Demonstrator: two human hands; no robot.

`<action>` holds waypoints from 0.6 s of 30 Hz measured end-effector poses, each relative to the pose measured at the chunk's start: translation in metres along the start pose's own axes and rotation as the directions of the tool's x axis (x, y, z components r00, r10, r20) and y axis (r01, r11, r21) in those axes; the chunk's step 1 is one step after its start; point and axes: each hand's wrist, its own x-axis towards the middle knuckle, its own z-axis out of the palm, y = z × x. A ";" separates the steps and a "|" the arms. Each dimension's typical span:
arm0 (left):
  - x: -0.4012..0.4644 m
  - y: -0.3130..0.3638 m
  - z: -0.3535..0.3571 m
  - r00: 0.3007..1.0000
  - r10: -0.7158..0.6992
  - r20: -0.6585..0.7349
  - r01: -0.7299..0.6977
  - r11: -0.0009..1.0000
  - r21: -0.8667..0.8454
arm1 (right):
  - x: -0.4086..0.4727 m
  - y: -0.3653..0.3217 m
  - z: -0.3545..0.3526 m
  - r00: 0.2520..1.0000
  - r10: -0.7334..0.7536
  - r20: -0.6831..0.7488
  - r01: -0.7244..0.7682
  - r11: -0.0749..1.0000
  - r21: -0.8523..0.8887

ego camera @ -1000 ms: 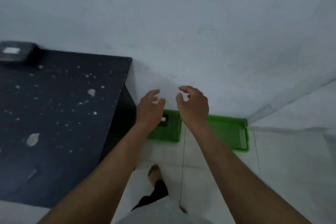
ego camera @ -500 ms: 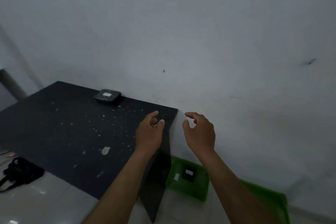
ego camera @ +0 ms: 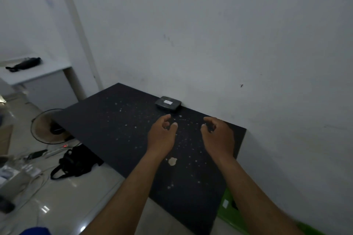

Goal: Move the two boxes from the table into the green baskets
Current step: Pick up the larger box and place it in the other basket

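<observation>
Two bare hands reach out over a black, paint-flecked table (ego camera: 118,129) pushed against a grey-white wall (ego camera: 229,34). The left hand (ego camera: 162,136) and the right hand (ego camera: 217,137) hover side by side above the tabletop, fingers loosely curled, each grip open and holding nothing. Beyond them, near the table's far edge and just beside the wall, lies a flat dark box (ego camera: 168,103) with a small white label on top; it sits apart from both hands, with only bare speckled tabletop between it and the fingertips. A larger pale blotch (ego camera: 172,161) marks the surface between the two wrists.

At lower right, past the table's corner, part of a green basket (ego camera: 229,213) rests on the floor against the wall, largely hidden by the right forearm; a white label and a dark shape show inside it, too covered to identify.

The tiled floor (ego camera: 63,196) to the left is cluttered: a standing fan (ego camera: 48,127) partly behind the table's left corner, a black bag (ego camera: 73,163) at the table's edge, and loose cables (ego camera: 36,183). Farther back, a white desk (ego camera: 36,74) carries a dark folded object that cannot be made out.
</observation>
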 end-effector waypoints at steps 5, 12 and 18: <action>0.057 -0.029 -0.052 1.000 -0.008 0.028 0.006 0.998 0.063 | 0.007 -0.037 0.069 0.999 0.025 -0.021 -0.024 1.000 0.012; 0.133 -0.059 -0.084 0.998 -0.032 0.055 0.027 0.996 0.087 | 0.037 -0.052 0.146 0.995 0.096 0.001 -0.096 0.995 0.018; 0.209 -0.086 -0.070 0.993 -0.075 0.095 0.064 0.992 0.110 | 0.096 -0.039 0.203 0.992 0.124 0.027 -0.124 0.992 -0.004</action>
